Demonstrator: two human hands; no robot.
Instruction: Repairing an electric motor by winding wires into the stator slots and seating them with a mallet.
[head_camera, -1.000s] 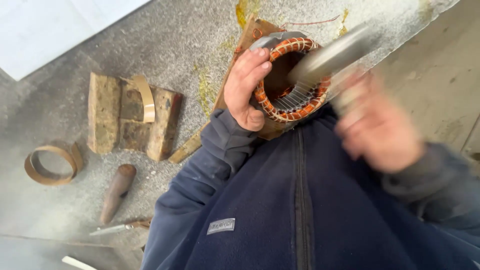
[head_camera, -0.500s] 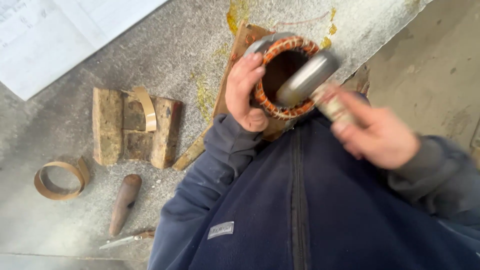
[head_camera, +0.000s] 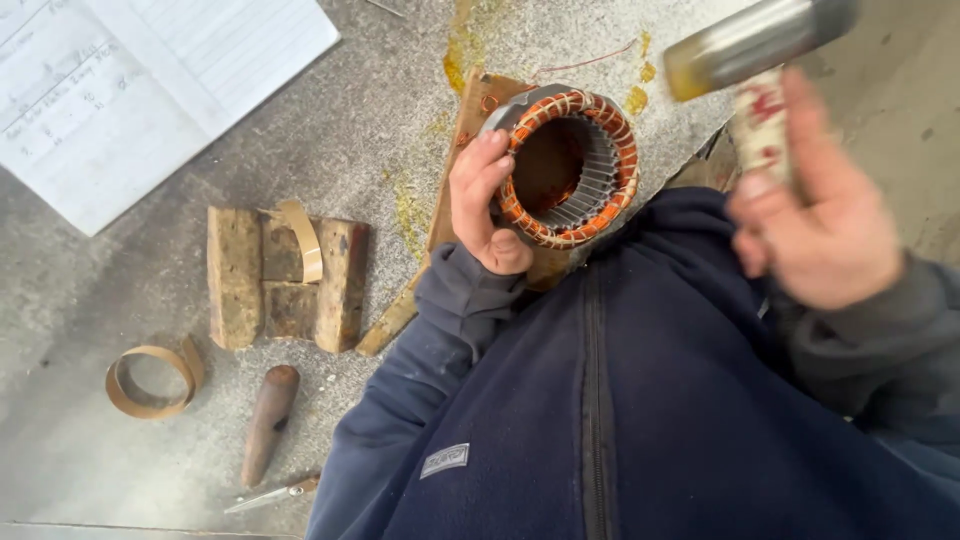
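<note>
A round motor stator (head_camera: 570, 165) with copper windings bound in pale cord stands on a wooden board (head_camera: 462, 160) on the grey bench. My left hand (head_camera: 482, 200) grips its left rim, thumb on the outside. My right hand (head_camera: 815, 215) is raised at the right, closed around the pale, red-stained handle of a hammer (head_camera: 755, 45). The hammer's cylindrical metal head is up to the right of the stator, clear of it, and is blurred.
Wooden blocks (head_camera: 285, 280) in a U shape lie left of the board with a tan strip (head_camera: 305, 240) on them. A coiled tan band (head_camera: 155, 380), a wooden handle (head_camera: 268, 422), a thin metal tool (head_camera: 270, 493) and white lined paper (head_camera: 150, 90) lie further left.
The hammer head was down at the stator's opening half a second ago; now my right hand has swung it up and to the right. My left hand stays on the stator.
</note>
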